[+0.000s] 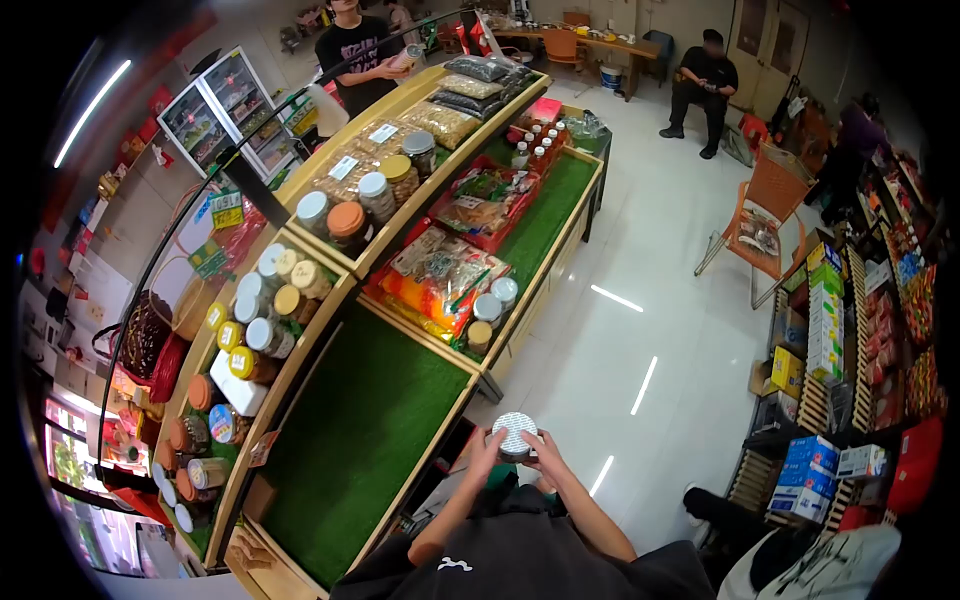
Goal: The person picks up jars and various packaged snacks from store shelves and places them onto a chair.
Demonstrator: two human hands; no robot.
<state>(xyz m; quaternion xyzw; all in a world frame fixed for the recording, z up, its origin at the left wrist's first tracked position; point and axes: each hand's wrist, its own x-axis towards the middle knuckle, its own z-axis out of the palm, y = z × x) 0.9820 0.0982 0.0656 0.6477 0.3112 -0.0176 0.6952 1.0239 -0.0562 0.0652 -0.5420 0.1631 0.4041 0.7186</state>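
A jar (515, 432) with a pale patterned lid is held upright in front of my chest, above the white floor. My left hand (485, 450) is closed around one side of it, and my right hand (547, 452) grips the other side. Its body is mostly hidden below the lid and behind my fingers. Just left of my hands is the lower display shelf, lined with green turf (365, 430). Nearest on the neighbouring section stand small jars (487, 307) with white lids, beside an orange-and-red bag (430, 290).
Lidded jars (265, 335) and bagged dry goods (440, 125) fill the upper shelf. A person (355, 55) stands behind it; another person (707, 85) sits at the back. A chair (765, 220) and stacked boxes (805, 475) stand right. Someone's pale clothing (820, 565) shows lower right.
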